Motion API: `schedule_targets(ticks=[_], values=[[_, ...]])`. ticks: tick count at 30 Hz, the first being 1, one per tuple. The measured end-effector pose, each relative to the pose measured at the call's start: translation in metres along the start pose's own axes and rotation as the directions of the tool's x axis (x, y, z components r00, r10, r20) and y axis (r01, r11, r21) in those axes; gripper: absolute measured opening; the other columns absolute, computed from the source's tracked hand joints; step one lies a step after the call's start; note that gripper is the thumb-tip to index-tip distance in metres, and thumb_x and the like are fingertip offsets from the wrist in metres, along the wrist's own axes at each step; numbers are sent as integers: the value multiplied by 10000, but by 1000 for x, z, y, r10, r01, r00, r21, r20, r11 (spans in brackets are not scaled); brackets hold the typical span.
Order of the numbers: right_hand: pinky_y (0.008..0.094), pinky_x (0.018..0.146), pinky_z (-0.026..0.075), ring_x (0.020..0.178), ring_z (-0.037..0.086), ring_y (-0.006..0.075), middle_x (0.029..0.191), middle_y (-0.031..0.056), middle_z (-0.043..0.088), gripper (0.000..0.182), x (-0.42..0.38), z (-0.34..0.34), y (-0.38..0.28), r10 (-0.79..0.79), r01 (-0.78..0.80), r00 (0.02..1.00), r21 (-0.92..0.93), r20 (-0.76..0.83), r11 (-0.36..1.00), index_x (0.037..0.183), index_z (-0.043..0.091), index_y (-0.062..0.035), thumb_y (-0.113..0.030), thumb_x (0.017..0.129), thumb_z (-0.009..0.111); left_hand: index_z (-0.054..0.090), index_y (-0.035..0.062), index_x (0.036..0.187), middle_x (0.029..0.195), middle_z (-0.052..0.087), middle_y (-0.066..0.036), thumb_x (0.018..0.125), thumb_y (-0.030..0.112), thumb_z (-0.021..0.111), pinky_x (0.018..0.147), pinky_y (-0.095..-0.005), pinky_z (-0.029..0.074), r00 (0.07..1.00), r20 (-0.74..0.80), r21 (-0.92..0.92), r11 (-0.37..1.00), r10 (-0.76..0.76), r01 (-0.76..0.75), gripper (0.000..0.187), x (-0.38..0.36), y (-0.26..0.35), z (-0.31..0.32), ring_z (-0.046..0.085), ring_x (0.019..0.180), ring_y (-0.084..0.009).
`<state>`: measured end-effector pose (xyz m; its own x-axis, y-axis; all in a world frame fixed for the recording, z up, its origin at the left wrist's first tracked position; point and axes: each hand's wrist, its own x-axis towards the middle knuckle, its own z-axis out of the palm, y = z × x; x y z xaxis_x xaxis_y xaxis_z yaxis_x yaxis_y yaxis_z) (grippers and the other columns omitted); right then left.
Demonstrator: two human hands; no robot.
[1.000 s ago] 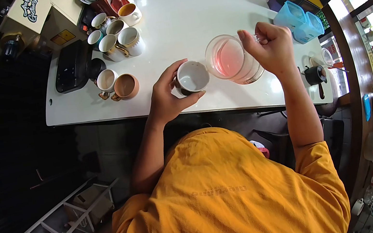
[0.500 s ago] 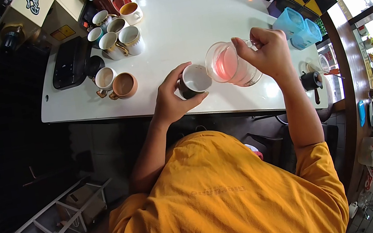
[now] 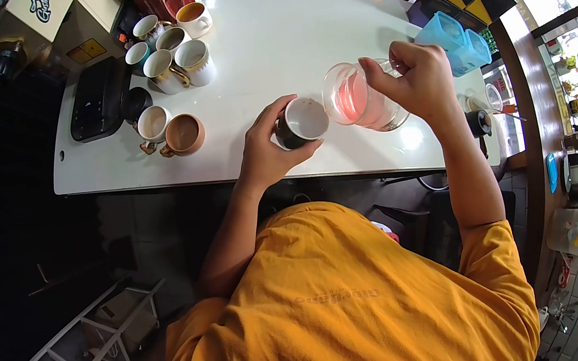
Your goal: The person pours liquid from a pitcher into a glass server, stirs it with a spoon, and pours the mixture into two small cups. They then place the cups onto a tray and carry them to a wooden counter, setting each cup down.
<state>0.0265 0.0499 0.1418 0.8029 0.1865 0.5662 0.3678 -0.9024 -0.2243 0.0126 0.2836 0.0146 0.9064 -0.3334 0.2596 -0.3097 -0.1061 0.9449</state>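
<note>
My left hand [image 3: 265, 146] is wrapped round a dark cup [image 3: 287, 132] with a white inside, tilted toward the right. In my right hand [image 3: 418, 80] is the handle of a clear glass pitcher [image 3: 387, 119], tipped to the left with pink liquid [image 3: 352, 99] in it. The pitcher's rim is right beside the rim of the cup, over the white table [image 3: 273, 32]. No stream of liquid shows between them.
A brown mug [image 3: 185, 134] and a whitish mug [image 3: 154, 124] stand at the left, with several more mugs [image 3: 195, 63] behind. A black flat device [image 3: 95, 101] lies at the table's left end. Light-blue containers [image 3: 461, 47] stand at the right, near a black-handled tool [image 3: 479, 124].
The camera view has shifted slightly, so the table and mugs appear further left. The cup and pitcher stay rim to rim in my hands, with little other movement.
</note>
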Motion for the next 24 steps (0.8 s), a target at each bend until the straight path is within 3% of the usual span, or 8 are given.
schedule_targets(ticks=[6,8,9,11,24], values=[[301,390,365,359,415,211,418,49,426,518,1,3,1,21,-21,1000,-49,-2,999,482,463,-56,-432,689,753,472,-14,1283,1167,570,-94,680,79,821,921,-314,479,1000,16,-11,1000,-15,15,703,6,-8,8,566,1067,-161],[295,411,324,401,306,197,454,60,330,464,0,5,1,3,-3,1000,-25,-2,1000,514,414,-33,-269,691,772,474,-13,1276,1165,571,-94,680,83,822,922,-315,479,1000,16,-17,1000,-25,26,697,8,-11,10,566,1068,-161],[295,411,324,401,306,197,454,60,330,464,0,5,1,4,-4,1000,-26,-3,1000,514,414,-33,-269,691,772,477,-11,1269,1162,572,-94,679,87,824,923,-316,479,999,14,-24,999,-37,37,691,8,-12,11,566,1069,-161],[310,392,377,362,439,222,421,52,442,528,1,6,4,1,0,1000,-74,12,997,483,478,-57,-460,691,748,479,-10,1263,1162,573,-94,679,89,825,925,-318,478,999,10,-25,999,-38,39,687,10,-13,12,566,1071,-162],[327,396,380,380,466,242,429,70,453,536,-2,7,2,19,-14,998,-82,54,997,491,492,-50,-483,707,722,460,-8,1266,1181,551,-94,684,89,825,941,-328,476,999,36,-62,998,-21,23,694,12,-17,13,553,1087,-168]])
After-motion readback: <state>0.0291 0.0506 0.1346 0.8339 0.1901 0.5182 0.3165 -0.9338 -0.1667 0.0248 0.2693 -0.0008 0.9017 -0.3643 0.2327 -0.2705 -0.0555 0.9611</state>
